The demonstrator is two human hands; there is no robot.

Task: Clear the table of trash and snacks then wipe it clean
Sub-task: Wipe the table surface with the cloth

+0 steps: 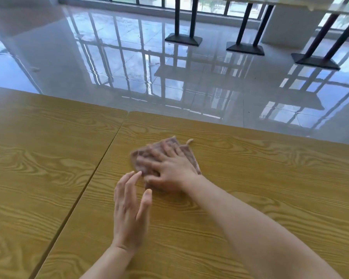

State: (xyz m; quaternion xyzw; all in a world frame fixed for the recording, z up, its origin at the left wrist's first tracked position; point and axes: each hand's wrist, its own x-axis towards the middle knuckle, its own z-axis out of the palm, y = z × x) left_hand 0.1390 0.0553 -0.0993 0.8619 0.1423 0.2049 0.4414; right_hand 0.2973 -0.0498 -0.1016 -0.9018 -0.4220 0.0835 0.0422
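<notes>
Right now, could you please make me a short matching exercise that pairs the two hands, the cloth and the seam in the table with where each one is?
Column one:
1. right hand
2. left hand
3. cloth
4. seam

Column two:
A. runs between the two wooden tabletops, left of both hands
B. lies flat on the table under a palm
C. pressed flat on top of the cloth, fingers spread
D. open and empty, just nearer the camera than the cloth

Pairs: 1-C, 2-D, 3-B, 4-A
</notes>
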